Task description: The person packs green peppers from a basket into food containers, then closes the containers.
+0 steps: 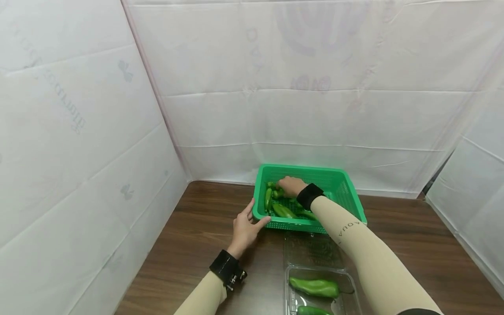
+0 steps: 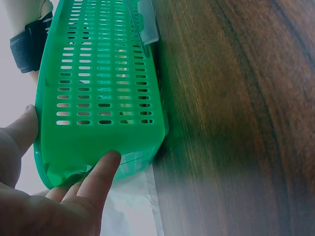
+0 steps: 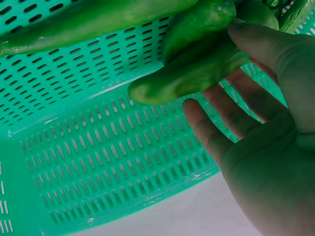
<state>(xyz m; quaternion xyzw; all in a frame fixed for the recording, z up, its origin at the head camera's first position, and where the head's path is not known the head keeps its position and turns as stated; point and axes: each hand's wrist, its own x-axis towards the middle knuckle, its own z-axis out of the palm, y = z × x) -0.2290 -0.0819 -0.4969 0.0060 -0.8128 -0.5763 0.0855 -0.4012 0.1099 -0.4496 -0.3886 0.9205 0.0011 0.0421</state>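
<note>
A green plastic basket [image 1: 354, 197] holds several long green peppers [image 1: 284, 211], mostly in its left part. My left hand [image 1: 245, 228] grips the basket's near left corner, thumb at the rim and fingers against the outer wall [image 2: 103, 142]. Inside the basket, my right hand [image 1: 291, 187] pinches a green pepper [image 3: 184, 81] between thumb and fingers. Other peppers [image 3: 113, 22] lie close around it. The head view largely hides what the right fingertips touch.
A clear plastic clamshell [image 1: 288, 280] lies before the basket, its lid [image 1: 313, 249] folded back toward it. Two green peppers [image 1: 315, 287] are inside, one cut off by the frame. White sheeting [image 1: 275, 118] walls the brown wooden table [image 1: 189, 245] at back and sides.
</note>
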